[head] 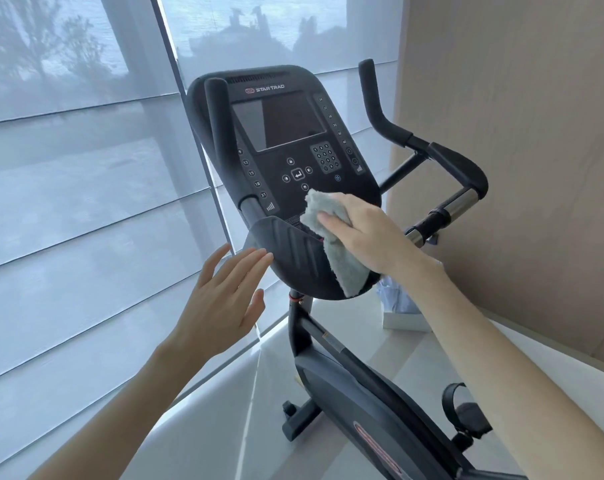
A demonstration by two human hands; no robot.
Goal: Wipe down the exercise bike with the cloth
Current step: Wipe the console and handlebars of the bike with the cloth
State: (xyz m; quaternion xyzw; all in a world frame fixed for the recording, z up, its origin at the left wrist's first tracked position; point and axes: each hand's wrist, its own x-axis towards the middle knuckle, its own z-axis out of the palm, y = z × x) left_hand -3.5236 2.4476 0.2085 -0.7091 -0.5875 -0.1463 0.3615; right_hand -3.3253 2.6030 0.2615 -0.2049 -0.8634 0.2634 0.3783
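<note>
A black exercise bike [359, 393] stands in front of me, its console [286, 133] with a dark screen and keypad tilted toward me. My right hand [362, 230] presses a pale grey-green cloth [342, 261] against the lower edge of the console, above the black tray [293, 258]; the cloth hangs down over the tray's right side. My left hand [224, 299] hovers open, fingers spread, its fingertips just at the tray's left edge, holding nothing.
Sheer window blinds [86, 202] fill the left. A beige wall [535, 133] stands close on the right, behind the right handlebar [459, 168]. A white box with a bluish bag [400, 313] sits on the floor by the wall. A pedal with strap [466, 414] is at lower right.
</note>
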